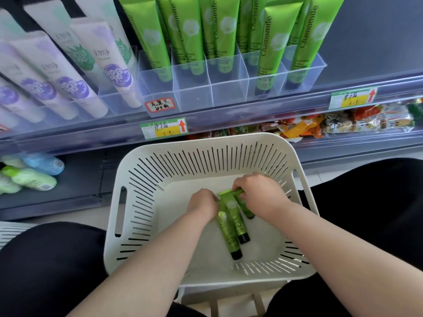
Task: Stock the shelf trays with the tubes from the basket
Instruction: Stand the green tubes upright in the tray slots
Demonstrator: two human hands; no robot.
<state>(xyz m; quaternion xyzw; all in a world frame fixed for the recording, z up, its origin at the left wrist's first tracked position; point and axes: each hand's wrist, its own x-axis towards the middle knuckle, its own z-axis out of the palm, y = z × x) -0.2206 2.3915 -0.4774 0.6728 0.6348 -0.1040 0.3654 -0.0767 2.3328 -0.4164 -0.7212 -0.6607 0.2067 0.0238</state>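
Green tubes [230, 236] lay on the floor of the white basket [229, 139]. The left grip [202, 203] pinched the flat end of one tube, and the right grip [261, 195] was curled round another. Clear shelf trays [194, 88] stood on the far side, partly filled.

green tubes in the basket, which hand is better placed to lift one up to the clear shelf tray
Probably the right hand: its fingers curl round the end of a green tube, below the empty front slots of the clear tray. The left hand only meets the tubes' edge; its grip is unclear.
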